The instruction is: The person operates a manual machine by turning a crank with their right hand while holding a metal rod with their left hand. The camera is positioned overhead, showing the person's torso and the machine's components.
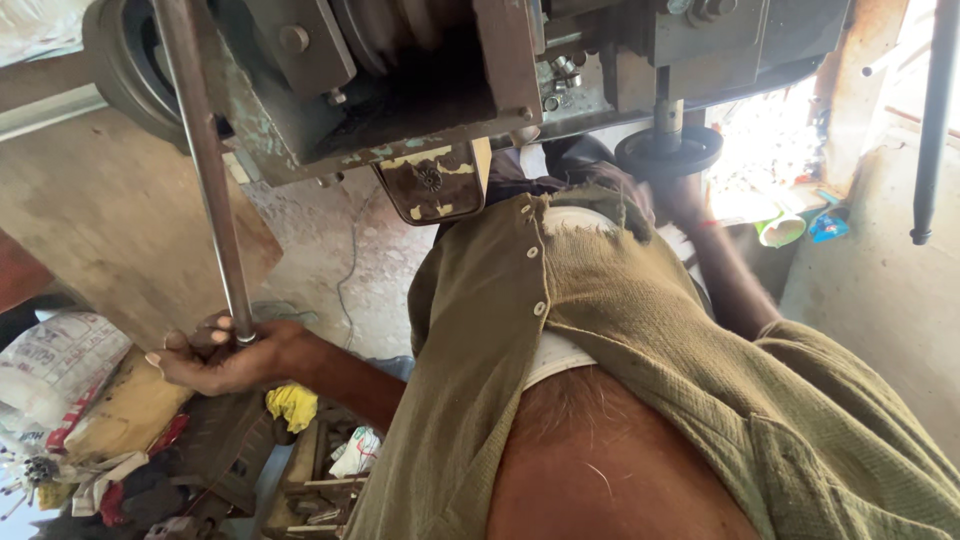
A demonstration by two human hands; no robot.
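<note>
My left hand [225, 355] is closed around the lower end of a long steel rod [205, 160] that runs up past the green machine [400, 90]. My right arm stretches from the olive shirt [620, 330] toward a black round handwheel [668, 150] on a vertical shaft under the machine. My right hand [685, 200] sits just below that wheel. It is dark, partly hidden by the shirt collar, and its fingers cannot be made out. A worn metal plate [435, 185] hangs from the machine between the two hands.
Sacks [60, 365], rags, a yellow cloth [292, 403] and metal scrap [310, 490] lie on the floor at lower left. A second dark rod [932, 120] hangs at the far right. A wooden board [110, 230] leans at the left. Bright litter lies near the right wall.
</note>
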